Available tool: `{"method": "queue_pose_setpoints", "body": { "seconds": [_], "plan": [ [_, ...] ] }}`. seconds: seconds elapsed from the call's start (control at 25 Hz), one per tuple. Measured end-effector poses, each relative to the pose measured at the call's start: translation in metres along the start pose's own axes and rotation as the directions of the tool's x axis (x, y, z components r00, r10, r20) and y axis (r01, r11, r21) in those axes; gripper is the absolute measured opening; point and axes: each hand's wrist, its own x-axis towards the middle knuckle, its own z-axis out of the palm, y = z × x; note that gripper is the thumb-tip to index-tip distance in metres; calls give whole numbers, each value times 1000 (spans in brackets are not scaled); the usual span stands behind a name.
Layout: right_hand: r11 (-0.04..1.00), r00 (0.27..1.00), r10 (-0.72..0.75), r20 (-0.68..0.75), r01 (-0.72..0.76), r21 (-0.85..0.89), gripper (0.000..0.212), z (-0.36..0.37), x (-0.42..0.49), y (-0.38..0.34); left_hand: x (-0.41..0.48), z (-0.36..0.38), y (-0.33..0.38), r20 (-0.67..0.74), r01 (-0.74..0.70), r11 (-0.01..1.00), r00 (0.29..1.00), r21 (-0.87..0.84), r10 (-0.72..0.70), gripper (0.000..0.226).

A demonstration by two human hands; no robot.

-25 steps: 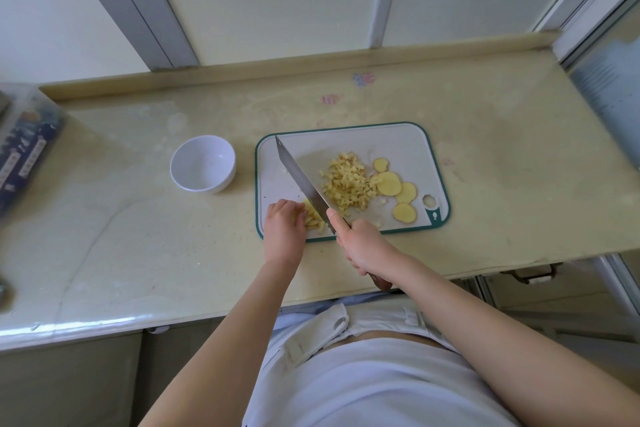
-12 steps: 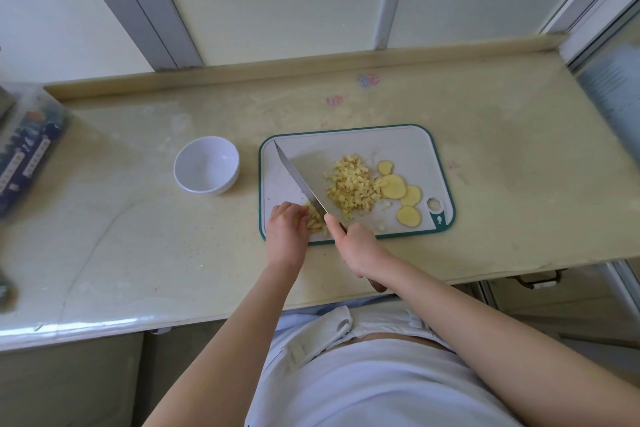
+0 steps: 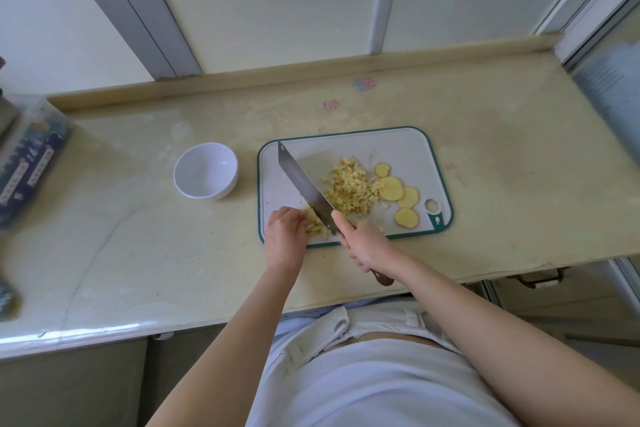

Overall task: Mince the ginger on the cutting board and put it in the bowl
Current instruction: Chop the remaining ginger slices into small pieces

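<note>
A white cutting board [image 3: 398, 146] with a green rim lies on the counter. On it sits a pile of diced ginger [image 3: 348, 189] and several round ginger slices [image 3: 393, 189] to its right. My right hand [image 3: 367, 244] grips the handle of a cleaver [image 3: 303, 184], whose blade runs diagonally across the board's left half. My left hand [image 3: 285, 234] holds a small bunch of ginger strips [image 3: 317, 224] with curled fingers, right beside the blade at the board's near-left corner. An empty white bowl [image 3: 206, 172] stands left of the board.
The pale counter [image 3: 138, 236] ends in a raised back ledge under window panels. A clear box with blue printed packaging [image 3: 29, 163] sits at the far left edge. A drawer handle [image 3: 535, 279] shows below the counter's right end.
The blade has stayed at the ginger strips next to my left hand with only small shifts. The camera view has drifted slightly; the pile and slices lie as before.
</note>
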Motion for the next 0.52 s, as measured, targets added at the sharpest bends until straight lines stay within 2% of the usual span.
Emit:
{"method": "queue_pose_setpoints", "body": {
  "seconds": [0.24, 0.52],
  "plan": [
    [998, 997, -29, -73, 33, 51, 55, -10, -1, 0, 0, -2, -2, 16, 22, 1000, 1000, 4, -23, 16],
    [995, 994, -87, -65, 90, 51, 56, 3, -8, -6, 0, -7, 0, 98, -24, 999, 995, 29, 21, 28]
  ]
}}
